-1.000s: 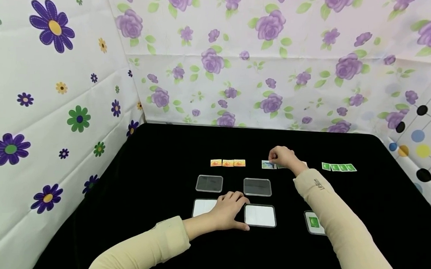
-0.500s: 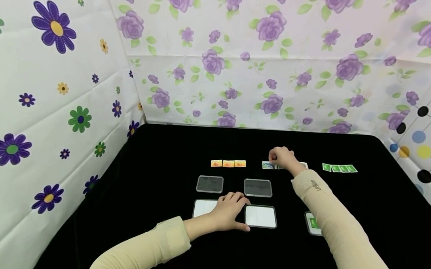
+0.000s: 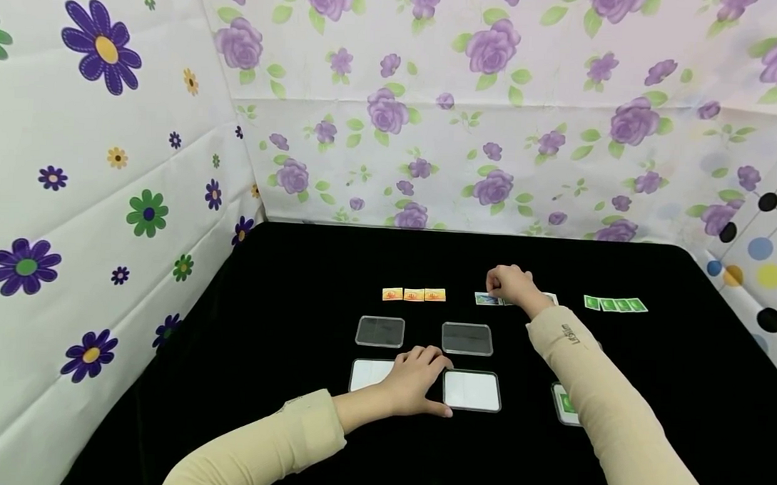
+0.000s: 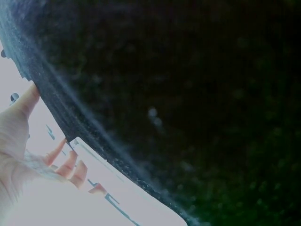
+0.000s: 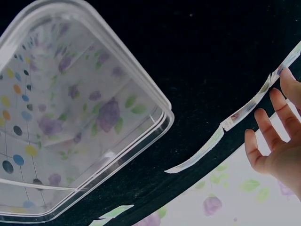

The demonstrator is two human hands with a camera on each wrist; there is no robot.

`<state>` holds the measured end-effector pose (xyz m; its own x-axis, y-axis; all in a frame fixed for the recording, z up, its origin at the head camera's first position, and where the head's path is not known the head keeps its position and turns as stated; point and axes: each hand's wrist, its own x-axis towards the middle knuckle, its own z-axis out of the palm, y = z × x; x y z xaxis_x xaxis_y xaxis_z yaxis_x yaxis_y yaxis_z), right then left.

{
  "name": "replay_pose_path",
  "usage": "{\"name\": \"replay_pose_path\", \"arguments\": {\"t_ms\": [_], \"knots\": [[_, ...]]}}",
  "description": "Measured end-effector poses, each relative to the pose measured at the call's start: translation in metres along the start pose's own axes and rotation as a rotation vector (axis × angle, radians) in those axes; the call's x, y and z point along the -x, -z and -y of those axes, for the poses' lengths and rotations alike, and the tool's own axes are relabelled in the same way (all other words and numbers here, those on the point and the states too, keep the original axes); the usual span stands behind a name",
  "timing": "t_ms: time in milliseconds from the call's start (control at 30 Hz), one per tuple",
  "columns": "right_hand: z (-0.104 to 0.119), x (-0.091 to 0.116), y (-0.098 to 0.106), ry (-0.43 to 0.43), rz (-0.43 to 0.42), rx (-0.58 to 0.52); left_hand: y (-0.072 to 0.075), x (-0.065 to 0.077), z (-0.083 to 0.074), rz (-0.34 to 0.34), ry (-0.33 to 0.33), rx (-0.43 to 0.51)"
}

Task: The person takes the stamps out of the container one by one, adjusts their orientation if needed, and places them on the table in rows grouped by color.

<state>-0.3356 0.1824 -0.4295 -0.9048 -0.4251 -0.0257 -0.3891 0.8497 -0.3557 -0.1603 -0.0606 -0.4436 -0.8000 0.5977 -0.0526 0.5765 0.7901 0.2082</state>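
My right hand reaches down at a row of blue-and-green stamps near the back, thumb and index fingertips pinching at the leftmost blue stamp. In the right wrist view those fingertips meet a jagged-edged stamp, and the other fingers of the hand are spread. My left hand rests with parted fingers between two white-backed clear cases; its thumb and fingertips lie at the left side of the right-hand case. It partly covers the left-hand case. In the left wrist view, the hand appears overexposed.
Orange stamps lie in a row to the left, green stamps to the right. Two clear lids sit before the stamps. A case holding a green stamp is half under my right sleeve. Flowered cloth hangs behind the black table.
The view shifts slightly. My right forearm has moved a little left and covers more of the case with the green stamp. Both hands stay in place.
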Motion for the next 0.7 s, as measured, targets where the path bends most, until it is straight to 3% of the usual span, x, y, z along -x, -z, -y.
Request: {"name": "replay_pose_path", "arguments": {"t_ms": [500,700], "knots": [[0.001,0.0032,0.0039,0.006,-0.021,-0.009,0.0006,0.0002,-0.0006,0.008,0.004,-0.008],[-0.0004,0.0036,0.0037,0.0,0.042,-0.027,-0.0012,-0.0012,0.0009,0.003,0.001,-0.012]]}}
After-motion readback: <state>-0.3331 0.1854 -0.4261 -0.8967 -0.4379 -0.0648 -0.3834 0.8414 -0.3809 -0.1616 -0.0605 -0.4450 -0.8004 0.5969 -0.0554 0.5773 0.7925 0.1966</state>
